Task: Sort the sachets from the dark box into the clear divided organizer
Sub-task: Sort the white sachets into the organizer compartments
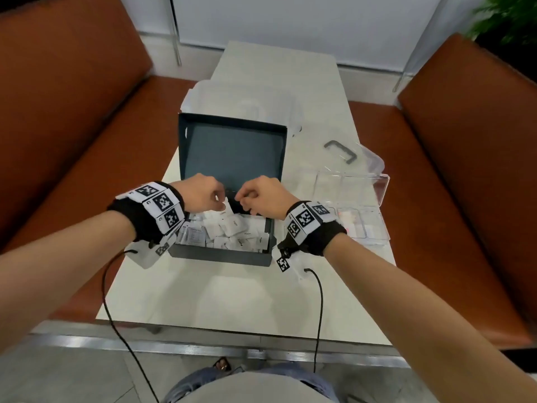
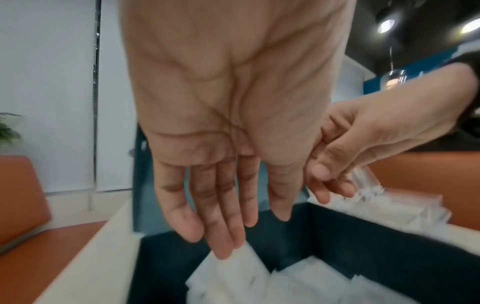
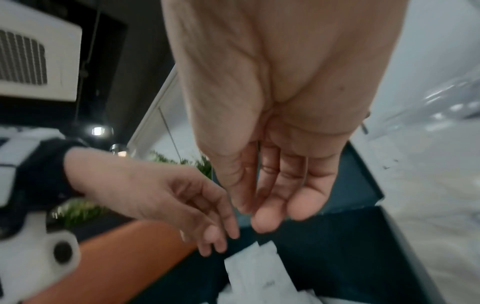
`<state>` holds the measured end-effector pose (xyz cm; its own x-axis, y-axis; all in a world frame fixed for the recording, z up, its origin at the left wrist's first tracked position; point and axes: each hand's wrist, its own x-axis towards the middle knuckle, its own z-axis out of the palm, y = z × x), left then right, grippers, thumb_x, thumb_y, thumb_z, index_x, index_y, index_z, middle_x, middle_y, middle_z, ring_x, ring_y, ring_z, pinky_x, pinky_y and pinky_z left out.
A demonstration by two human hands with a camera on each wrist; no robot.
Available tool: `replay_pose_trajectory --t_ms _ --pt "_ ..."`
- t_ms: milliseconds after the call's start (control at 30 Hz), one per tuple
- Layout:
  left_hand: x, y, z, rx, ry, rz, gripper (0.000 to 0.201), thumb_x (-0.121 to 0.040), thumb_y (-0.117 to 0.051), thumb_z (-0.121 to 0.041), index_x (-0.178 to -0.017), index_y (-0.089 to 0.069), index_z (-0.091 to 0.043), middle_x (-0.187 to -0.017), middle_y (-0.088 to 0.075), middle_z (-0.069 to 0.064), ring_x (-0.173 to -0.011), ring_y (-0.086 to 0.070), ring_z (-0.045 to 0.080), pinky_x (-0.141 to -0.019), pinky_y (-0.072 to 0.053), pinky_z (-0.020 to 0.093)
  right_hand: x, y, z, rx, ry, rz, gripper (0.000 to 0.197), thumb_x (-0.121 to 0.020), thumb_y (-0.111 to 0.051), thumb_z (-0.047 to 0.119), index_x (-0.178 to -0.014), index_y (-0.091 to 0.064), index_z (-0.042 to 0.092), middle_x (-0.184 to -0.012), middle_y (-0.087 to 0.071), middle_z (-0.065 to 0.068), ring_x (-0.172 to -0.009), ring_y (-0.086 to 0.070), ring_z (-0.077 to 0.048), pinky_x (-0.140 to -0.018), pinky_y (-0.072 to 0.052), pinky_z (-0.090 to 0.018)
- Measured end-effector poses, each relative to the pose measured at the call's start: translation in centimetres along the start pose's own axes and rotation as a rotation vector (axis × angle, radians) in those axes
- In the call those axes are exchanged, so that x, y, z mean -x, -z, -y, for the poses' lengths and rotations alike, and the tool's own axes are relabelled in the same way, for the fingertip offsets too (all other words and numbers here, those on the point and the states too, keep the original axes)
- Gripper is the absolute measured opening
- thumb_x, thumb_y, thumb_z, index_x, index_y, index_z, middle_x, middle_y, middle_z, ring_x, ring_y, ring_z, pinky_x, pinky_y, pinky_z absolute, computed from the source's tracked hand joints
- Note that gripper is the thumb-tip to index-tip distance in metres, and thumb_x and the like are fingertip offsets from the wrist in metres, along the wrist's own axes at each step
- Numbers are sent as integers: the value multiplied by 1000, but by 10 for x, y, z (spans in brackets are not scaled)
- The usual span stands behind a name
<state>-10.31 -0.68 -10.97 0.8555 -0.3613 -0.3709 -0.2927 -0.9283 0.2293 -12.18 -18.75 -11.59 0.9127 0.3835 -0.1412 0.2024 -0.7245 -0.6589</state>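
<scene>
The dark box [image 1: 220, 255] stands on the white table with its lid [image 1: 232, 146] raised behind it, and several white sachets [image 1: 232, 239] fill its near half. One sachet [image 1: 234, 221] [image 2: 241, 265] [image 3: 259, 269] stands tilted above the pile. My left hand [image 1: 220, 199] [image 2: 254, 236] hovers over the box with fairly straight fingers, their tips touching that sachet's top edge. Just to the right, my right hand [image 1: 242, 197] [image 3: 259, 214] has relaxed fingers and holds nothing. To the right of the box lies the clear divided organizer [image 1: 383, 181] [image 2: 389, 205].
The organizer's clear lid with a grey handle [image 1: 340, 151] lies behind it at the right. Crumpled clear wrapping [image 1: 247, 94] sits beyond the box. Orange benches [image 1: 58, 126] [image 1: 465, 155] flank the narrow table [image 1: 232, 301]. Black cables hang from both wristbands.
</scene>
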Motion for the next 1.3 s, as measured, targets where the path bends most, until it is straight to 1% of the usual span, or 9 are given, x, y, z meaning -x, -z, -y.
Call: replay_pose_trajectory --t_ms 100,167,300,433,600,833,967,1100,1300 --pt "7 -12 23 -99 68 71 34 -91 -64 -27 -119 -61 -9 -119 -63 10 -107 -58 26 -86 -45 29 -24 -24 6 292 -11 211 28 -88 -60 14 -115 -66 10 -115 -66 -6 -103 -62 -23 -82 -42 -20" --pt "8 -22 30 -165 77 112 38 -90 -63 -23 -122 -59 -4 -122 -62 14 -109 -58 29 -87 -46 30 -35 -39 3 481 -67 337 40 -84 -66 19 -123 -60 10 -122 -61 -9 -107 -59 -27 -88 -47 -28" --pt "7 -30 25 -254 46 167 42 -87 -68 -23 -121 -58 -1 -119 -62 17 -105 -62 30 -85 -51 34 -40 -56 -7 644 -163 440 39 -67 -70 26 -104 -61 15 -97 -66 -6 -85 -65 -26 -70 -55 -33" --pt "6 -45 21 -298 55 240 44 -88 -67 -26 -125 -54 -5 -121 -60 12 -103 -62 26 -76 -47 29 -47 -65 -11 635 -241 443 48 -53 -65 40 -98 -52 27 -84 -62 4 -74 -62 -18 -69 -56 -36" --pt "0 -63 17 -303 47 228 38 -99 -51 -14 -135 -46 -2 -133 -56 12 -119 -56 26 -93 -44 27 -51 -83 -11 504 -257 436 75 -54 -74 42 -119 -43 23 -92 -58 3 -80 -60 -19 -74 -55 -38" --pt "6 -52 24 -247 -2 156 38 -88 -65 -12 -124 -57 -6 -122 -61 13 -108 -61 26 -77 -44 24 -48 -84 -16 461 -228 433 53 -60 -79 34 -104 -51 27 -81 -52 8 -71 -54 -10 -55 -39 -23" --pt "11 -45 27 -102 -19 110 26 -89 -62 -14 -113 -61 -3 -110 -64 15 -98 -63 27 -72 -46 25 -46 -82 -21 465 -204 428 48 -65 -80 27 -100 -48 24 -84 -46 6 -74 -50 -13 -57 -39 -25" --pt "11 -37 41 261 18 88 18 -90 -59 -11 -108 -57 -7 -102 -63 14 -86 -67 25 -73 -59 33 -42 -84 -22 437 -210 450 58 -73 -78 21 -120 -45 25 -96 -50 0 -76 -52 -18 -60 -44 -27" --pt "16 -32 56 602 33 -90 21 -95 -51 -11 -109 -57 -25 -92 -67 0 -77 -64 12 -59 -51 23 -42 -88 -16 544 -143 474 57 -82 -72 22 -133 -49 13 -133 -52 -9 -115 -53 -26 -91 -48 -33"
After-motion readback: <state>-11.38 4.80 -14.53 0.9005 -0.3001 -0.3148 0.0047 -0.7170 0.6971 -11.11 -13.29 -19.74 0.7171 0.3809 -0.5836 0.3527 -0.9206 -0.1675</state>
